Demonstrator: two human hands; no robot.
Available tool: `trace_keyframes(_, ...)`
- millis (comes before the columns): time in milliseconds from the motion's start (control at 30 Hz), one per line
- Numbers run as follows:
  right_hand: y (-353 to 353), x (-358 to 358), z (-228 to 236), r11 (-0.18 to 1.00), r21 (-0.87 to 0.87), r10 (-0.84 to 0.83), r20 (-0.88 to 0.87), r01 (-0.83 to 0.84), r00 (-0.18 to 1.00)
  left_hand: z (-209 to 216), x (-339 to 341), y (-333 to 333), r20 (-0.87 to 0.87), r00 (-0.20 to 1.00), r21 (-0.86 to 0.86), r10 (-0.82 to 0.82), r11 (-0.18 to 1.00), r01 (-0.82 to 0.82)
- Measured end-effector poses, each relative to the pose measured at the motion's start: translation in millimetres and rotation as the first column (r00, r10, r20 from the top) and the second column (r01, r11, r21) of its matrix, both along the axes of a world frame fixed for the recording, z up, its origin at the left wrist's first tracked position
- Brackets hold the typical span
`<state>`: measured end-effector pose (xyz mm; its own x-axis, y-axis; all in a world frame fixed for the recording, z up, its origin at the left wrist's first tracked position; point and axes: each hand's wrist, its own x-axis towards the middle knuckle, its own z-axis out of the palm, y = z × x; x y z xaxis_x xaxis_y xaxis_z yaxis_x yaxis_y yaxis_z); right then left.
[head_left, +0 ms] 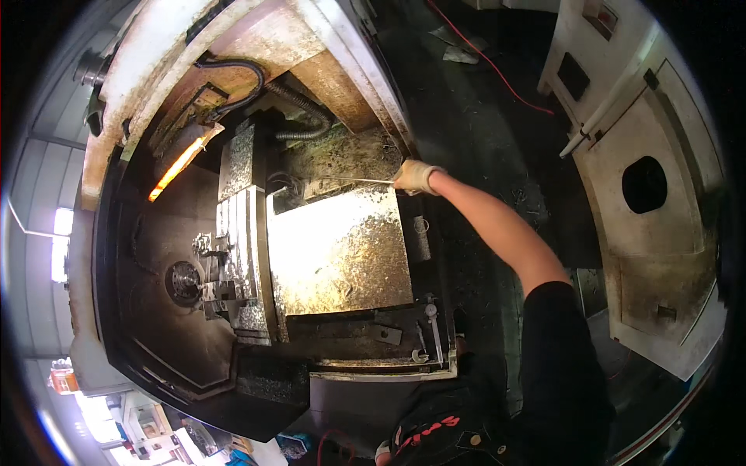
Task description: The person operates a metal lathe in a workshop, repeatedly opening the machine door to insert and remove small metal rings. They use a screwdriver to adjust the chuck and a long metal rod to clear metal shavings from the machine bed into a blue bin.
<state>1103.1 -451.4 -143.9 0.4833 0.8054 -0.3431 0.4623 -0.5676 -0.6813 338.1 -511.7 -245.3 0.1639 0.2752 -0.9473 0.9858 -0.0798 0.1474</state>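
Note:
My right hand (pixel 416 177), in a pale work glove, reaches out to the far right edge of a lathe's interior. Its fingers are closed around the end of a thin metal rod (pixel 353 179). The rod points left over a chip-strewn tray area, toward a dark coil of shavings (pixel 286 185); whether its tip touches the coil I cannot tell. Below the rod lies a broad, brightly lit metal cover (pixel 338 256) speckled with chips. Only a sliver of my left hand (pixel 382 453), also gloved, shows beside my body at the lower edge; its fingers are hidden.
Left of the cover stand the tool carriage (pixel 241 256) and the round chuck (pixel 184 281). A glowing lamp (pixel 183 167) hangs above them. A dial caliper (pixel 434 330) lies on the near ledge. Another pale machine (pixel 660 233) stands right, and a red cable (pixel 497 70) crosses the floor.

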Motion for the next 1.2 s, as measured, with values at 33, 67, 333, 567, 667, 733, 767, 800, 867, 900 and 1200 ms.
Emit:
trace_keyframes(33,-9.2,3.0,12.9,1.0,-0.002,0.017,0.071,-0.017,0.997,-3.4,3.1,2.0,0.0,1.0,-0.001,0.009,1.0,-0.009)
trace_keyframes(67,-22.3,3.6,30.9,0.999,-0.009,0.033,0.14,-0.033,0.99,-6.0,7.1,3.0,0.004,1.0,0.002,0.011,1.0,-0.011)
trace_keyframes(333,-152.7,-11.3,177.8,0.952,-0.288,-0.047,0.202,0.106,0.978,-21.8,20.0,8.8,0.04,0.999,-0.012,0.008,1.0,-0.008)
trace_keyframes(567,-243.3,-50.1,231.7,0.895,-0.38,-0.098,0.349,0.236,0.932,-50.1,-0.7,15.5,0.118,0.988,-0.02,-0.104,0.994,0.107)
trace_keyframes(667,-268.6,-70.3,242.3,0.896,-0.36,-0.087,0.432,0.26,0.898,-55.4,3.1,19.3,0.108,0.994,-0.036,-0.023,0.999,0.027)
trace_keyframes(733,-277.3,-82.2,245.8,0.898,-0.345,-0.085,0.471,0.272,0.878,-51.5,9.7,23.8,0.064,0.99,-0.054,0.123,0.991,-0.12)
trace_keyframes(767,-284.5,-88.0,248.7,0.896,-0.336,-0.1,0.486,0.291,0.868,-69.0,-4.1,28.5,0.107,0.992,-0.051,0.061,0.997,-0.056)
trace_keyframes(800,-287.4,-93.3,250.0,0.896,-0.323,-0.109,0.503,0.303,0.858,-89.2,-17.2,30.4,0.155,0.988,-0.043,0.007,0.999,-0.001)
trace_keyframes(867,-287.9,-100.5,248.4,0.888,-0.312,-0.148,0.503,0.338,0.852,-104.9,-22.4,29.5,0.174,0.985,-0.023,0.0,1.0,0.004)
trace_keyframes(900,-291.7,-101.4,242.9,0.886,-0.297,-0.175,0.495,0.355,0.851,-102.2,-19.5,30.2,0.139,0.99,-0.02,0.034,0.999,-0.032)
trace_keyframes(1200,-228.4,-96.7,145.3,0.975,-0.051,-0.201,0.217,0.217,0.955,-75.1,-14.2,29.8,0.205,0.972,0.08,0.118,0.987,-0.137)
